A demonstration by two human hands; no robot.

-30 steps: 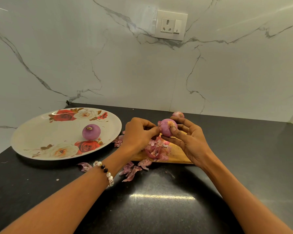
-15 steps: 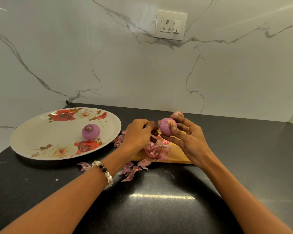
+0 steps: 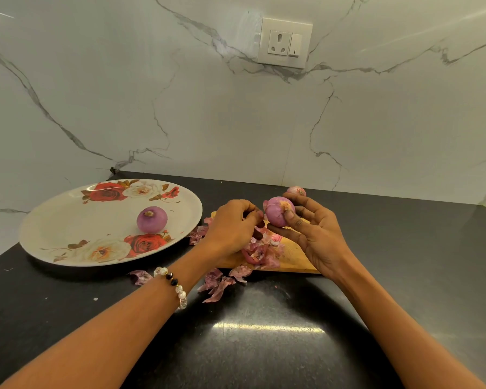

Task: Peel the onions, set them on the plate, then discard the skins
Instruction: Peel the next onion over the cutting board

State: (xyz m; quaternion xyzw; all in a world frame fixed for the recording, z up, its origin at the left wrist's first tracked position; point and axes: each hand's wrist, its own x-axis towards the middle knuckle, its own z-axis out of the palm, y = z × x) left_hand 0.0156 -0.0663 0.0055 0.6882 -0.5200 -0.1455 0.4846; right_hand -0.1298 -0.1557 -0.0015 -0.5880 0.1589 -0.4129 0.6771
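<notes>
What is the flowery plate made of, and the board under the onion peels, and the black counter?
The flowery plate looks like glossy melamine or glazed ceramic: smooth cream surface with printed roses and a shine; I cannot tell which. The cutting board looks like wood: warm tan with faint grain. The black countertop looks like polished stone, maybe granite: dark, speckled, mirroring the light.

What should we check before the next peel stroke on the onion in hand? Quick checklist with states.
1. Right hand grips the round purple onion: ok.
2. Left hand fingertips at the onion's skin edge: cannot tell, contact is hidden.
3. Held onion fully peeled: cannot tell.
4. White floral plate has room beside the peeled purple onion: ok.
5. Loose purple skins cleared from the wooden cutting board: not ok.
6. Third small onion waiting behind the right hand: ok.
</notes>
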